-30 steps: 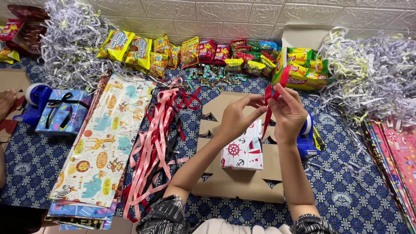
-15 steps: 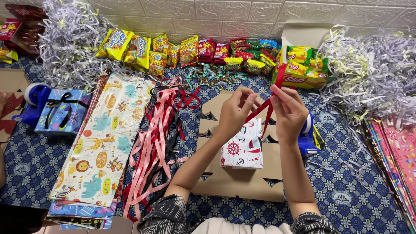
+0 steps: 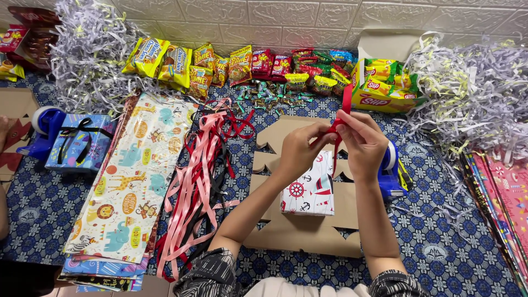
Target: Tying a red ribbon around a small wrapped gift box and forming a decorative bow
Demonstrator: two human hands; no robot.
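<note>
Red ribbon (image 3: pixel 345 104) being pinched between left hand (image 3: pixel 300 149) and right hand (image 3: pixel 363 144), both clamped on it, above gift box (image 3: pixel 311 190) wrapped in nautical paper, box being supported on flat cardboard (image 3: pixel 308 234), ribbon pile (image 3: pixel 201 176) at 9 o'clock, tape dispenser (image 3: pixel 391 173) at 3 o'clock.

Both forearms reach forward from the bottom edge, bare from patterned sleeves at the elbows, and converge so the two hands meet in the middle, raised above the surface below. The left hand (image 3: pixel 300 151) is curled with its thumb and forefinger pinched together at the tip, knuckles turned upward. The right hand (image 3: pixel 363 144) faces it, wrist bent slightly inward, its fingers (image 3: pixel 347 122) bunched and pinching right against those of the left, the remaining ones folded loosely beneath.
</note>
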